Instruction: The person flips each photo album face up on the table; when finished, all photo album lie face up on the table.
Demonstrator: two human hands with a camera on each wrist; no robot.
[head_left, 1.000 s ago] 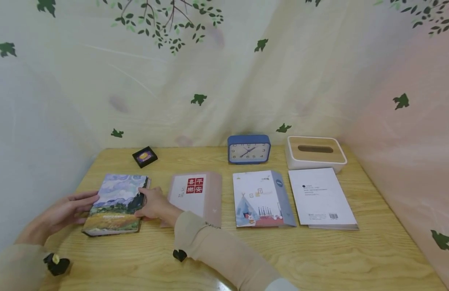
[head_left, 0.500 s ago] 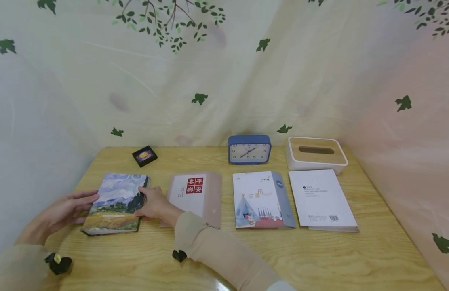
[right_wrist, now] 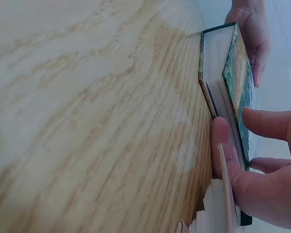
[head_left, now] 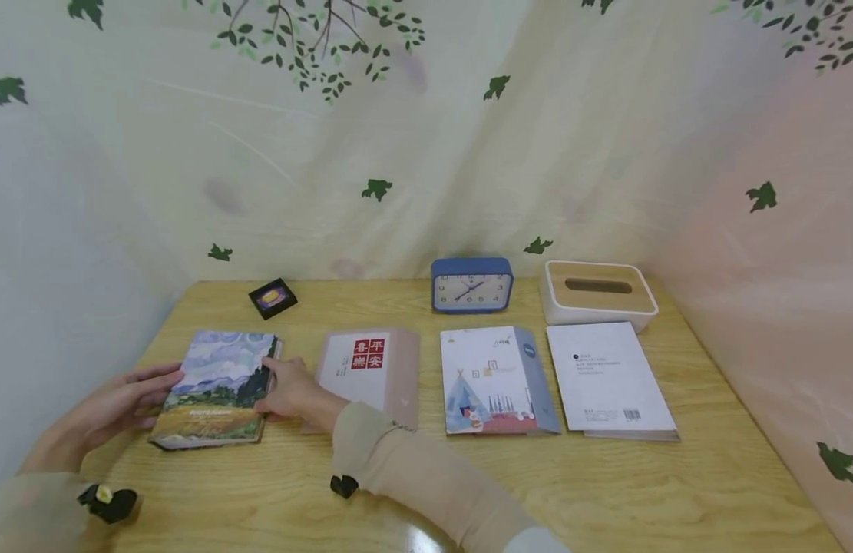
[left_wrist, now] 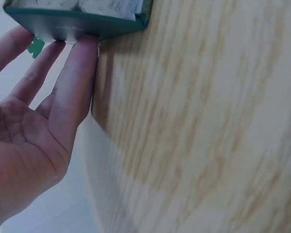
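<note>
A thick photo album [head_left: 215,384] with a landscape painting on its cover lies flat at the table's left. My left hand [head_left: 132,395] reaches its spine side; in the left wrist view, straight fingers [left_wrist: 72,82] touch the dark green spine [left_wrist: 72,24]. On the opposite side my right hand [head_left: 295,392] holds the page edge. The right wrist view shows its thumb [right_wrist: 266,121] at the cover and another finger [right_wrist: 220,128] low against the pages. Right beside that hand lies a pink and white book [head_left: 401,369] with red character squares, partly hidden by the wrist.
Farther right lie a white and blue book with a tent picture [head_left: 491,384] and a white book with a barcode [head_left: 613,376]. Along the back stand a small black framed item [head_left: 272,298], a blue alarm clock [head_left: 471,286] and a tissue box [head_left: 599,296]. Printed curtains surround the wooden table [head_left: 640,491].
The album and both hands have shifted very slightly left and toward me; the hands keep the same places on it. Everything else stays put.
</note>
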